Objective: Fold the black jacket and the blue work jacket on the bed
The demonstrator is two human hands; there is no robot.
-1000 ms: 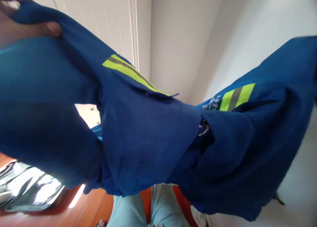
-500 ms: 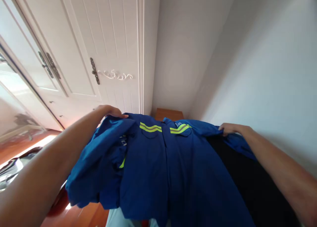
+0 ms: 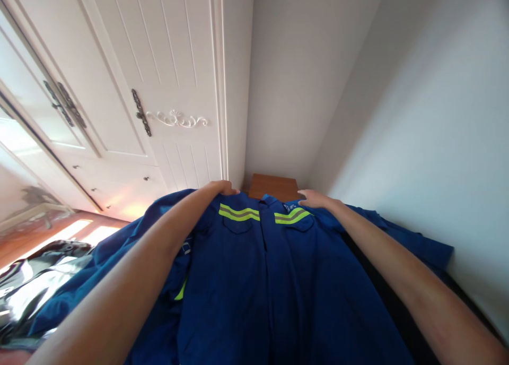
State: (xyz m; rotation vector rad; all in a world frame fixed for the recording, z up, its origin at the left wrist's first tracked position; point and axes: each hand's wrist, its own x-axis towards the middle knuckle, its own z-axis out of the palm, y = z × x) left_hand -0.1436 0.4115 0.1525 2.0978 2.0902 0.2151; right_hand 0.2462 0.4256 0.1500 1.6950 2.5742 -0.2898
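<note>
**Jacket [image 3: 238, 269] lies front up, a hand at each shoulder**

Seen from the head camera, a blue work jacket stretches out before a person whose two bare arms reach across it. The collar [image 3: 269, 199] points away and the body runs back toward the wearer of the camera, so both shoulders fall within reach.

The left hand [image 3: 225, 187] rests at one shoulder with its fingers close together over the cloth; whether they pinch the fabric cannot be told. The right hand [image 3: 316, 199] lies near the other shoulder, thumb and fingers parted, palm toward the garment. Set on either side of the collar, the two hands appear well placed to level the shoulder line, and the yellow-green bands, one on the left [image 3: 238, 212] and one on the right [image 3: 293, 216], sit nearly in line across the chest.

One sleeve [image 3: 111, 253] fans out past the left arm in loose folds, near glossy, bag-like items [image 3: 43, 285]. The other sleeve [image 3: 431, 248] extends beyond the right arm toward a pale wall [image 3: 437, 115]. Black material [image 3: 397, 311] shows beside the jacket's edge, perhaps a cover beneath it, though the view is dim there.

Beyond the collar sits a brown wooden piece [image 3: 272, 184]; a white wardrobe [image 3: 178, 158] with ornate handles rises at left.
</note>
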